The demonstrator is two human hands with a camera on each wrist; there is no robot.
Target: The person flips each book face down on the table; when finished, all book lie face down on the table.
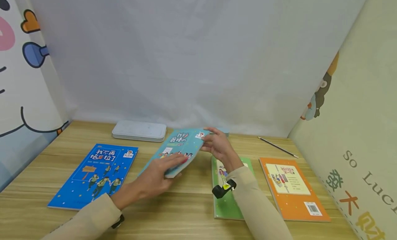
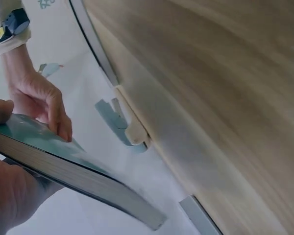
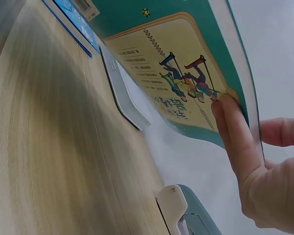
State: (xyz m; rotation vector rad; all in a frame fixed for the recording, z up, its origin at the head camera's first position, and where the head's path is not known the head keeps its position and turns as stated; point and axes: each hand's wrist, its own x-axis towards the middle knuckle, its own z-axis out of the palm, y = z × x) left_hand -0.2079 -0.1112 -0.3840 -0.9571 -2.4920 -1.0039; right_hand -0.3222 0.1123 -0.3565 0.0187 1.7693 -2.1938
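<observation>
Behind everything hung a wide pale grey cloth (image 1: 201,61). The left wall (image 1: 18,95) carried a large cartoon figure, and the right wall (image 1: 356,105) was cream, with printed lettering on it. Below them was the desk (image 1: 186,212), of light wood with long grain, where a person in beige sleeves (image 1: 262,205) worked.

On its left lay a blue book (image 1: 77,174), cover up. On the right lay an orange book (image 1: 297,205) with its barcode up, and beside it a green book (image 1: 226,209), partly under the right forearm.

Between the blue and the green ones, above the wood, was the teal book (image 1: 164,147). Its long axis went from near left to far right, and the top of its title pointed away from the person. The front cover looked upward and was tilted; from the right wrist, its back cover also showed.

Behind it, a whitish flat case (image 1: 139,129) lay along the cloth.

The left grip (image 1: 156,174) was closed on the near end of the teal book, thumb above and palm below. The right grip (image 1: 218,145) pinched its far right part between thumb and fingers.

Behind this hand was a small pale blue thing (image 3: 198,210), mostly hidden from the head. Thinnest of all, a dark pencil (image 1: 278,147) lay slanting beyond the orange book.
</observation>
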